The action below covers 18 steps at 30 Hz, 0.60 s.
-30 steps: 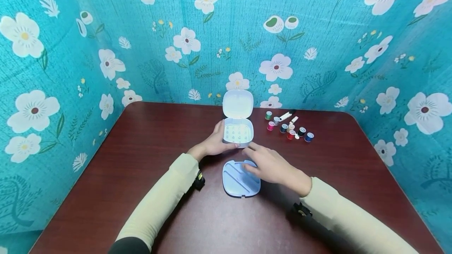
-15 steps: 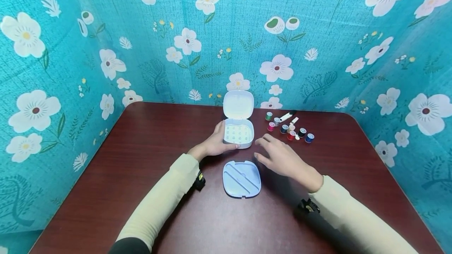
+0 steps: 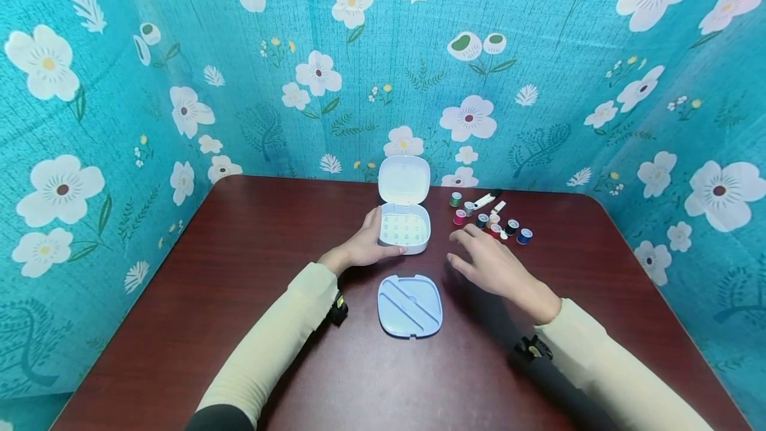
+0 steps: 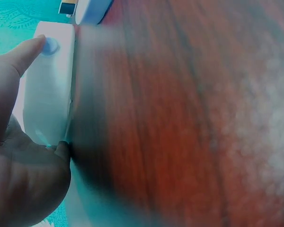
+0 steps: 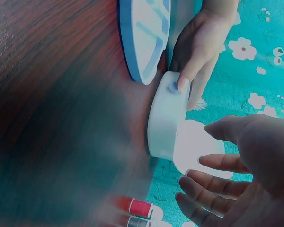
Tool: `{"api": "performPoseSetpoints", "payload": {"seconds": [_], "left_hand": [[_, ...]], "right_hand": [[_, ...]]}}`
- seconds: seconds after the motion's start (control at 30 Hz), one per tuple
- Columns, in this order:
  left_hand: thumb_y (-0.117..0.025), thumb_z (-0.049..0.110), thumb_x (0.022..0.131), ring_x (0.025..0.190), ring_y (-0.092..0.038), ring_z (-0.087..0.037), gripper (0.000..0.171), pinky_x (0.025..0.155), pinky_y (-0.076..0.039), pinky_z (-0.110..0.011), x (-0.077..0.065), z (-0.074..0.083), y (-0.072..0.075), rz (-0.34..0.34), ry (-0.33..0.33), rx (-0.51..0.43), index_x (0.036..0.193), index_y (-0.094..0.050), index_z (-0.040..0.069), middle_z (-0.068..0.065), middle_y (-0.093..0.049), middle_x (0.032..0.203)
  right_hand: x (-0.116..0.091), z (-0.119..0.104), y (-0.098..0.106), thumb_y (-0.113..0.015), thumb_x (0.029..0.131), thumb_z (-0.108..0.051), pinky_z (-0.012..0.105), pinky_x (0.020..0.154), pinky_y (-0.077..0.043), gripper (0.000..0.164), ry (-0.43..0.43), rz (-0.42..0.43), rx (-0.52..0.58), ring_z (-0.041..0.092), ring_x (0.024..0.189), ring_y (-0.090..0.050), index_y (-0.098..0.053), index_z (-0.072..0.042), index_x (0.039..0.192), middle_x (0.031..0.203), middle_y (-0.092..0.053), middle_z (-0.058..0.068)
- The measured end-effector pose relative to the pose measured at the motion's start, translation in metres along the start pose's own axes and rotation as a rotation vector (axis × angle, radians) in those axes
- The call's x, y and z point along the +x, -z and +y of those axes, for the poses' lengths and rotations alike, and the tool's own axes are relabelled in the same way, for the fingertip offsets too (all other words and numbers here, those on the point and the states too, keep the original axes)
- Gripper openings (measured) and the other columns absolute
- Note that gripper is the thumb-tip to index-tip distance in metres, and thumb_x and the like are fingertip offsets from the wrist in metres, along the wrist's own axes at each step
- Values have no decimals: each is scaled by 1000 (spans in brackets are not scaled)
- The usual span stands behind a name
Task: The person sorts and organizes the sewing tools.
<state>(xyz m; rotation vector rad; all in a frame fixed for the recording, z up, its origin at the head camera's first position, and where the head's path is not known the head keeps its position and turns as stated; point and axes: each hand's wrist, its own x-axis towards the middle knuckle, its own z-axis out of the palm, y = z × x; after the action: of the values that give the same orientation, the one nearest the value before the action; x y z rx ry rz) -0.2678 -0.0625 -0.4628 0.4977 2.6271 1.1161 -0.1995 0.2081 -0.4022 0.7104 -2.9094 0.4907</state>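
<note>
A small light-blue box (image 3: pixel 404 226) with a hinged lid (image 3: pixel 403 179) stands open at the back of the table, a pale sheet with small printed marks inside it. My left hand (image 3: pixel 364 245) grips its left side, thumb across the front wall; in the left wrist view the thumb lies at a round blue button (image 4: pixel 50 46). My right hand (image 3: pixel 487 261) hovers right of the box, fingers loosely bent and holding nothing. Just beyond its fingers lie several thread spools, among them a pink spool (image 3: pixel 459 217), a black spool (image 3: pixel 511 226) and a blue spool (image 3: pixel 524 236).
A flat blue tray (image 3: pixel 409 306) with diagonal ridges lies in front of the box. Small white tools (image 3: pixel 483 201) lie behind the spools at the back right. A flowered turquoise cloth (image 3: pixel 335 85) hangs behind the dark wooden table (image 3: pixel 269 231).
My right hand has moved right and slightly away from the box front and tray, toward the spools. The left hand keeps its grip on the box.
</note>
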Motion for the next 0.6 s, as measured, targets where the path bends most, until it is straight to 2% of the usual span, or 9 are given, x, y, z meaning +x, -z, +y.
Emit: {"api": "performPoseSetpoints", "payload": {"seconds": [0.23, 0.4, 0.6], "left_hand": [[-70, 54, 76, 140, -10, -19, 119, 110, -22, -37, 0, 0, 0, 6, -2, 1, 149, 13, 11, -4, 6, 155], [-71, 53, 76, 140, -10, -19, 119, 110, -22, -37, 0, 1, 0, 4, -1, -5, 149, 14, 12, -5, 6, 155], [-72, 52, 76, 140, -10, -20, 119, 110, -22, -38, 0, 1, 0, 9, -9, -14, 149, 14, 11, -7, 6, 155]], "right_hand": [[-1, 8, 4, -69, 84, -30, 40, 69, -53, 41, 2, 41, -13, 22, 91, -57, -60, -9, 117, 108, -58, 9], [0, 17, 5, -67, 85, -29, 44, 75, -51, 39, -16, 71, -46, 25, 93, -56, -60, -8, 116, 108, -57, 10], [-1, 29, 3, -66, 85, -28, 49, 77, -49, 37, -59, 85, -43, 28, 101, -56, -60, -8, 117, 119, -55, 14]]}}
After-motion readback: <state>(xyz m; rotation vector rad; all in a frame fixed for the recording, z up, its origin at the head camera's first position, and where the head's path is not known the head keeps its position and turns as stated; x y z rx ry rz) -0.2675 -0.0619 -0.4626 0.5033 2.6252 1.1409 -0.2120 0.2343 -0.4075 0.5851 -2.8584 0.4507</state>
